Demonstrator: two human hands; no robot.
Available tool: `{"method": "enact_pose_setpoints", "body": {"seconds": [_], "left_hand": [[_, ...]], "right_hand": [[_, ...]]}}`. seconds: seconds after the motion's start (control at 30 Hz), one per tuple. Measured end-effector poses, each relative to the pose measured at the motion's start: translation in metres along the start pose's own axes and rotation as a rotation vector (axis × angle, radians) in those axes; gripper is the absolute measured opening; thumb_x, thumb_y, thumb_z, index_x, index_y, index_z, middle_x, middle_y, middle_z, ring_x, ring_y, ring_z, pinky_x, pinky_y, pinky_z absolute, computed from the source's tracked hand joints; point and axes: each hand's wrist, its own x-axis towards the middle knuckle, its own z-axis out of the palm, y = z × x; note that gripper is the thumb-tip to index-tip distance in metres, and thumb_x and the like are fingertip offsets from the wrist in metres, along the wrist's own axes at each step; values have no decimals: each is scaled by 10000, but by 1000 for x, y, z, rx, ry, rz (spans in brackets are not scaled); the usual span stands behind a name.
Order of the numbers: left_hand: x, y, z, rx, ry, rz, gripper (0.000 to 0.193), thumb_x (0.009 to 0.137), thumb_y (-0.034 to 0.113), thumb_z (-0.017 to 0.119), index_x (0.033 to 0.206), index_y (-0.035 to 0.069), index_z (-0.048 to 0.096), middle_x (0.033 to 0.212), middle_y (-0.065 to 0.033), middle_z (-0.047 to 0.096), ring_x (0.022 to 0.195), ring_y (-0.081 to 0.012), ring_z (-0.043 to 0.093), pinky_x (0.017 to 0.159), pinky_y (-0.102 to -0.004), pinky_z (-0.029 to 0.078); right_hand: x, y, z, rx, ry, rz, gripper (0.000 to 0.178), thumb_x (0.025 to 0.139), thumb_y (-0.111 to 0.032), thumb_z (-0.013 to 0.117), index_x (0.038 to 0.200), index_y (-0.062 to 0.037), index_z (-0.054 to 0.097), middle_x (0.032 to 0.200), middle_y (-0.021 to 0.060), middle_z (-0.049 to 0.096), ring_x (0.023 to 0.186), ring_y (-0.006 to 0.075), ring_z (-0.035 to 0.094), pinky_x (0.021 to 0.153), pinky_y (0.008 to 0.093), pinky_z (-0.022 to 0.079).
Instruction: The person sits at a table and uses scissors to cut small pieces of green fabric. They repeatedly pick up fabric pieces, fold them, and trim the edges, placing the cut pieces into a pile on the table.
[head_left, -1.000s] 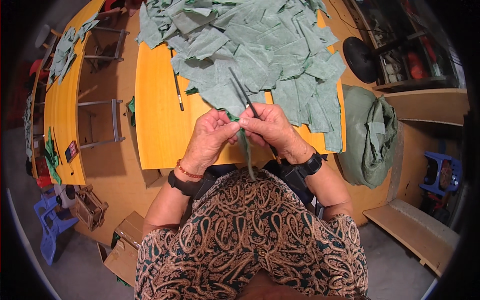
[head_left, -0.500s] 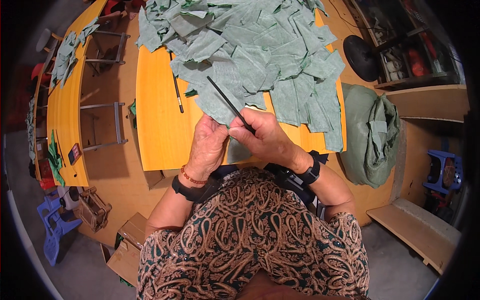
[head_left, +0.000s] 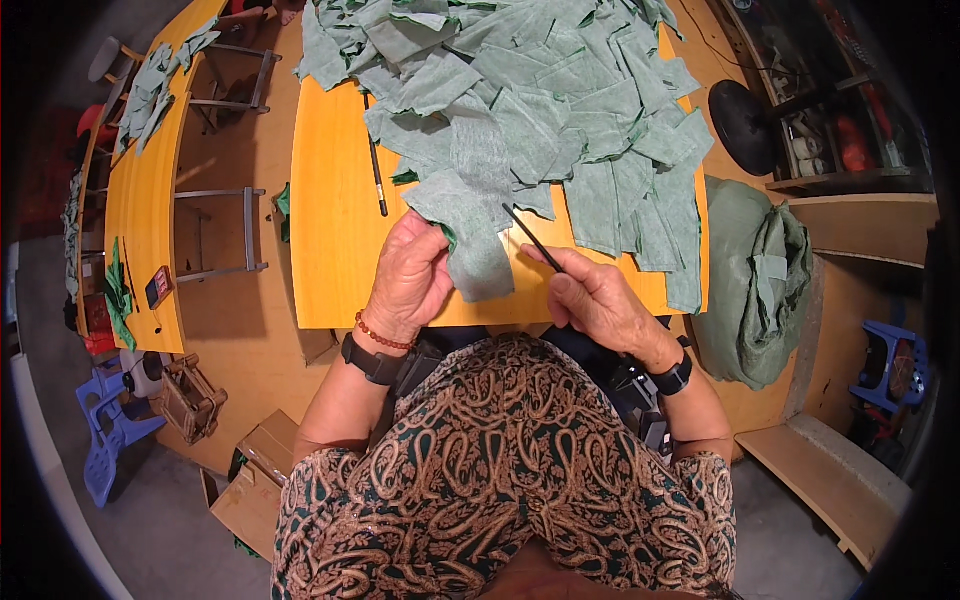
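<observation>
Left hand (head_left: 409, 276) pinches a flat piece of soft grey-green cloth (head_left: 482, 265), right hand (head_left: 603, 303) grips a slim, straight black stick (head_left: 533, 237)

Head view: the left forearm rises from the lower edge, a red bead bracelet (head_left: 385, 338) round its wrist. The left hand points upward, its thumb and fingers pressed together on the left edge of the cloth piece, which hangs rightward over the near part of the yellow wooden desk (head_left: 340, 250). The right forearm slants in from the lower right; that hand is half curled, its fingers pinching the black stick between thumb and forefinger. The stick points up and left, its tip near the piece's right edge, and the two hands are apart. Beyond them spreads a heap of similar grey-green cloth pieces (head_left: 560, 90), with a second slim black stick (head_left: 376, 160) left of it
</observation>
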Motion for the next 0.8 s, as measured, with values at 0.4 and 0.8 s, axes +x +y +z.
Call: {"method": "enact_pose_setpoints", "body": {"seconds": [0.4,0.8], "left_hand": [[3,3,2,40,40,57,456,921,7,591,1347,31,429,1271,-89,585,1154,-199,591,1010,-360,482],[5,1,-10,166,95,41,221,909,19,637,1120,20,570,1061,-44,656,950,-117,623,883,-272,505]], "right_hand": [[9,11,4,110,-117,40,387,1041,-197,476,1415,-100,502,658,-53,499,569,31,458,555,201,413],[12,12,10,75,-139,4,378,1039,-182,485,1406,-94,514,660,-65,441,560,31,420,547,204,395]]}}
